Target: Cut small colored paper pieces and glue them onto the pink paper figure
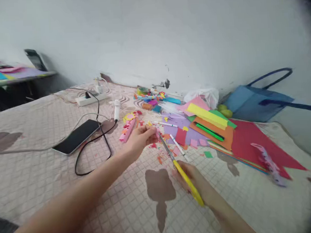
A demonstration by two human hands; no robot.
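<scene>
My left hand [143, 136] is pinched on a small pink paper piece [158, 132] above the middle of the table. My right hand [192, 179] grips yellow-handled scissors [187, 181], whose metal blades point up and left, their tips at the pink piece. How far apart the blades are is hard to tell. Small red and orange paper scraps [159, 160] lie beneath and around the hands. Just left of my left hand is a rolled pink paper strip [128, 129] with red bits on it. A white pen [177, 144] lies to the right of the scissor blades.
On the left lie a black-screened phone [77, 136], black and white cables and a power strip [91, 99]. Coloured paper sheets [254, 145] spread to the right, with a green marker [209, 131] on them. A blue bag [260, 101] stands by the wall.
</scene>
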